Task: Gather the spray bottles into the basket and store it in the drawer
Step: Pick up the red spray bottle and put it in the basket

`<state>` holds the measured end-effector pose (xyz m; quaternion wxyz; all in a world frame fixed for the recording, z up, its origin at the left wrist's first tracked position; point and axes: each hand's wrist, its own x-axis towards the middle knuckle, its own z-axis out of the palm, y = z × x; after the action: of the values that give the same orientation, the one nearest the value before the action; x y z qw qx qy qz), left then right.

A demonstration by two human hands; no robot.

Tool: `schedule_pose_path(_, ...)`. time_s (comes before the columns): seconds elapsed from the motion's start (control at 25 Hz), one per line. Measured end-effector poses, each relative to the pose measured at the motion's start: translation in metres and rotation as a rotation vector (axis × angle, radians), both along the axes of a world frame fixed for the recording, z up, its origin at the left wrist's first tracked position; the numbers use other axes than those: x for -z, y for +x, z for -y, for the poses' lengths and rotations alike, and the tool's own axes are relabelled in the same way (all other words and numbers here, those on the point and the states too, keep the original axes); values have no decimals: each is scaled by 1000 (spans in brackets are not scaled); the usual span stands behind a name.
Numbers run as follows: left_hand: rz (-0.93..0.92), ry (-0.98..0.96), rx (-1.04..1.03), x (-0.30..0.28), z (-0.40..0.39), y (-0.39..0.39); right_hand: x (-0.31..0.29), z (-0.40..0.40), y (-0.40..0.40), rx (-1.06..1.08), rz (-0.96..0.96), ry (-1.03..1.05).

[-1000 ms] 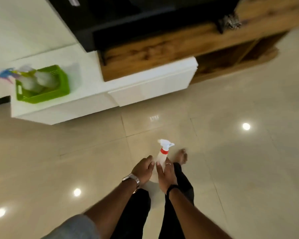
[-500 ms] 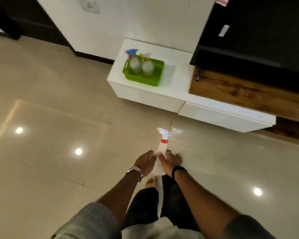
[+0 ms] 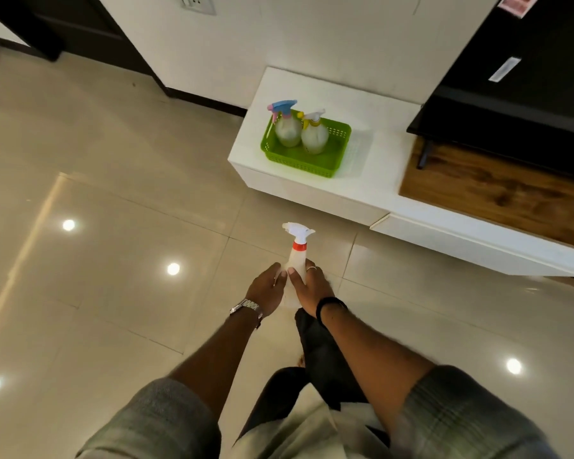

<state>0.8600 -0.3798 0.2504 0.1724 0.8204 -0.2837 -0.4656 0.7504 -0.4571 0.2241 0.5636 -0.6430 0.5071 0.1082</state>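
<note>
Your left hand [image 3: 266, 288] and right hand [image 3: 312, 286] both clasp the white red-collared spray bottle [image 3: 297, 253]. Far right, the green plastic basket [image 3: 304, 157] holds two bottles.

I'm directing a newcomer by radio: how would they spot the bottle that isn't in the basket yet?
Look before the white cabinet bearing the green basket. Both hands hold a white spray bottle. Unlike the basket's blue-topped bottle and yellow-collared bottle, it has a red collar.

White spray bottle [image 3: 296, 260], red collar, between the fingers [image 3: 292, 276]; beyond them — green perforated basket [image 3: 304, 160], blue-pink-topped bottle [image 3: 287, 125], yellow-collared bottle [image 3: 314, 134] — white cabinet [image 3: 362, 180], glossy beige tiled floor [image 3: 113, 260].
</note>
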Motion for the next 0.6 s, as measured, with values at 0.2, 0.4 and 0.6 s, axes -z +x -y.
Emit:
schedule_pose_path(0.2, 67, 4, 90, 24, 86, 52, 26, 79, 43, 47, 33, -10)
schedule_pose_path(0.4, 97, -79, 191, 52, 185, 104, 50, 166, 90, 231, 103, -148)
schedule_pose_path(0.6, 88, -285, 248, 72, 262, 145, 67, 232, 126, 325, 190, -397)
